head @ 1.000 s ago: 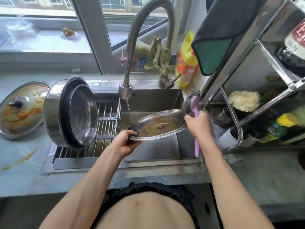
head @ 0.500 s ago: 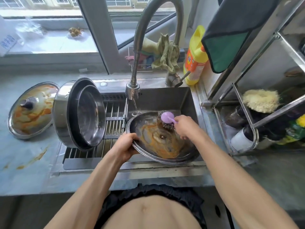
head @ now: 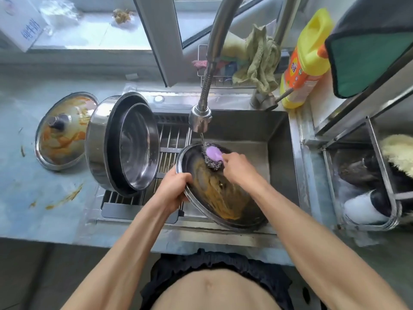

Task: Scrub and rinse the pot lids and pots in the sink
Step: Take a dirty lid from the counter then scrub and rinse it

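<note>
A steel pot lid [head: 214, 193] smeared with orange sauce is tilted over the sink [head: 277, 157], inner side up. My left hand [head: 173, 190] grips its left rim. My right hand [head: 238, 167] holds a purple-handled steel-wool scrubber [head: 213, 156] and presses it on the lid's far edge, under the thin stream from the faucet [head: 200, 118]. Two nested steel pots [head: 125, 144] lean on their side on the drain rack [head: 169, 153]. A second sauce-stained lid [head: 61, 130] lies on the counter at the left.
A yellow detergent bottle [head: 306, 57] stands behind the sink's right corner, next to a green rag [head: 260, 61] draped on a wire holder. A metal shelf rack [head: 366, 175] with brushes and bottles lines the right side. Sauce smears [head: 64, 198] mark the counter.
The lid has tilted further toward me over the sink's near edge. The scrubber has gone from the lid's middle to its far edge under the water.
</note>
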Demonstrator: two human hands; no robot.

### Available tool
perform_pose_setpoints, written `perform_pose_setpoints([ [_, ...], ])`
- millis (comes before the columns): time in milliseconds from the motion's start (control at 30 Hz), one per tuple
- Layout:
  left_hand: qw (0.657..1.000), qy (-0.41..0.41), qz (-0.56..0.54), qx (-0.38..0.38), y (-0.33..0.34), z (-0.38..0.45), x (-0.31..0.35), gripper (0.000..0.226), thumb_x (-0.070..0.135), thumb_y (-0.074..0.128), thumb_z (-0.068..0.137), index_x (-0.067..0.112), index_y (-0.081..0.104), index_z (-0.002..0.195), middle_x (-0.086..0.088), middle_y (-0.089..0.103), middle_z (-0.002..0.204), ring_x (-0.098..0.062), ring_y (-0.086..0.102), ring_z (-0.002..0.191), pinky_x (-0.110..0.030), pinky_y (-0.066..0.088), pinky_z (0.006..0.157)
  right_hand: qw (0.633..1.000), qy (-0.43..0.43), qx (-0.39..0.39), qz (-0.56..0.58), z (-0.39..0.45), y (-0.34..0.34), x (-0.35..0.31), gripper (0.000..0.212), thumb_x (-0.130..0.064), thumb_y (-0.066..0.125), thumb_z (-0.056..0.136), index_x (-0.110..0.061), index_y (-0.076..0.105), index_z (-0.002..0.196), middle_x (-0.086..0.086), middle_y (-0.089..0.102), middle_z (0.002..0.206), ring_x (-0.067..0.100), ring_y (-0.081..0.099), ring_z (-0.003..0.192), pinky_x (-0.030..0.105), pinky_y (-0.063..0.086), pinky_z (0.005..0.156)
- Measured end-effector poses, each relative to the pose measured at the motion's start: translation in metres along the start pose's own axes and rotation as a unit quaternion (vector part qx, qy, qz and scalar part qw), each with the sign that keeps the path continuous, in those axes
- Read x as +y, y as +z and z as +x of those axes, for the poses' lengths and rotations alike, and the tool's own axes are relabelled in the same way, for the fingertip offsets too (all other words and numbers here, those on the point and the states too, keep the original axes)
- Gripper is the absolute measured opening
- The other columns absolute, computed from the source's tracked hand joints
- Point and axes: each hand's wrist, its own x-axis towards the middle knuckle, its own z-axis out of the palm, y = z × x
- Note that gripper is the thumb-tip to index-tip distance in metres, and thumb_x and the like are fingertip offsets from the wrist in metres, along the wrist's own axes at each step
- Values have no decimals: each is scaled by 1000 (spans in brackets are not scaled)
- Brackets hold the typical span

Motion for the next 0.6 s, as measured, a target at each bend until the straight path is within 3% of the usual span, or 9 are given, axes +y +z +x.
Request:
perform_pose_setpoints([
  [100,1000,-11,0,3,0,-1,3,37,-15,43,75,7,59,101,-17,59,77,-27,57,61,-35,49,61,998,-38,-11,40,-5,9,-9,45,-9,44,90,-30,64,125,10,68,104,34,64,92,32,47,70],
  [233,1000,-15,0,-5,-4,-11,8,35,-18,41,80,5,58,99,-7,61,61,-23,58,50,-34,51,55,999,39,13,20,9,-7,19,36,-8,44,82,-21,62,110,13,64,101,37,59,92,35,45,75],
  [333,1000,-10,0,5,3,-6,10,34,-17,41,77,9,58,91,-9,56,66,-25,54,54,-35,48,61,998,-53,20,-11,-4,6,-9,43,-7,45,88,-20,59,127,14,65,110,37,61,100,35,42,70],
  [433,1000,-11,-17,6,2,-4,13,35,-19,40,77,8,58,91,-14,54,72,-27,53,60,-40,48,65,997,-74,19,-16,-2,2,-11,43,-5,44,87,-21,60,124,15,66,107,39,61,98,33,38,67],
  [533,1000,-9,-5,-3,6,-8,15,33,-19,41,79,6,57,90,-12,58,67,-26,57,54,-36,55,53,999,-8,31,-23,6,-9,7,41,-4,46,86,-15,61,122,17,67,112,38,62,100,34,40,69],
  [600,1000,-7,17,9,9,-6,16,32,-18,41,79,9,57,89,-12,57,69,-24,57,53,-31,53,48,998,-55,28,-30,-7,-1,-10,46,-3,45,85,-17,59,126,18,67,110,38,63,98,34,41,69],
])
